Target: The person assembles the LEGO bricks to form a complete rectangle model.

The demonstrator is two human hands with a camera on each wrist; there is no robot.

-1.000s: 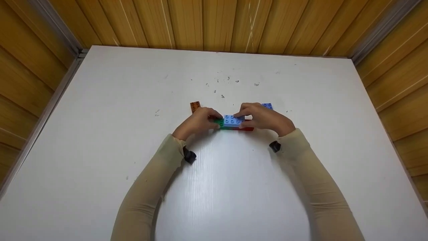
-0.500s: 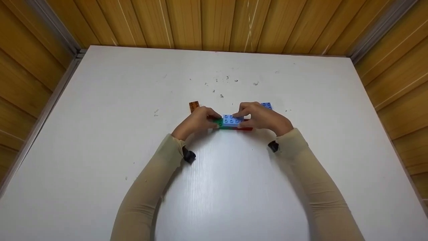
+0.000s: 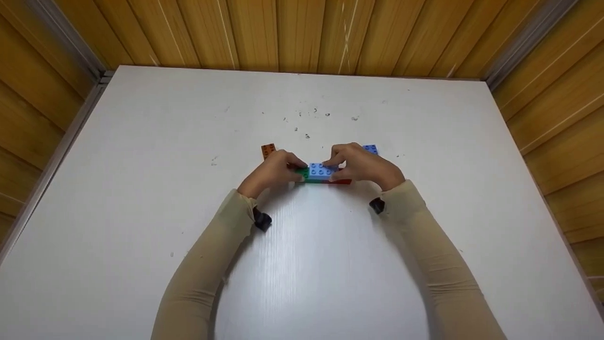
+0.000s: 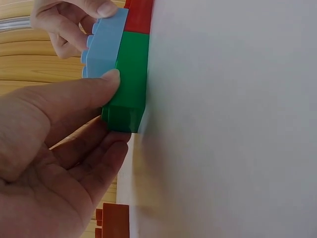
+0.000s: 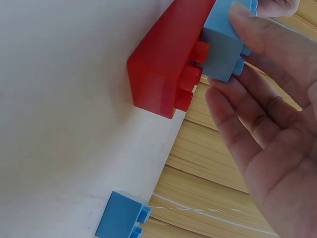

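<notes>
Light-blue brick [image 3: 318, 173] is pinched by right hand [image 3: 366, 164], green brick [image 4: 132, 74] beneath it by left hand [image 3: 272, 172]; tilting may be caused by uneven pressure.

Before you, the green brick [image 4: 131, 74], red brick [image 5: 163, 59] and light blue brick [image 4: 106, 45] show smooth plastic with a soft sheen; the orange brick [image 4: 116, 220] and separate blue brick [image 5: 119, 215] likewise look plastic. Your sleeves [image 3: 198, 269]: matt, creased cloth. Your tabletop [image 3: 118, 189]: smooth, mildly glossy. Wall panels [image 3: 302, 35]: wood-grained, slight shine. Corner rail [image 3: 68, 38]: dull, apparently metal.
</notes>
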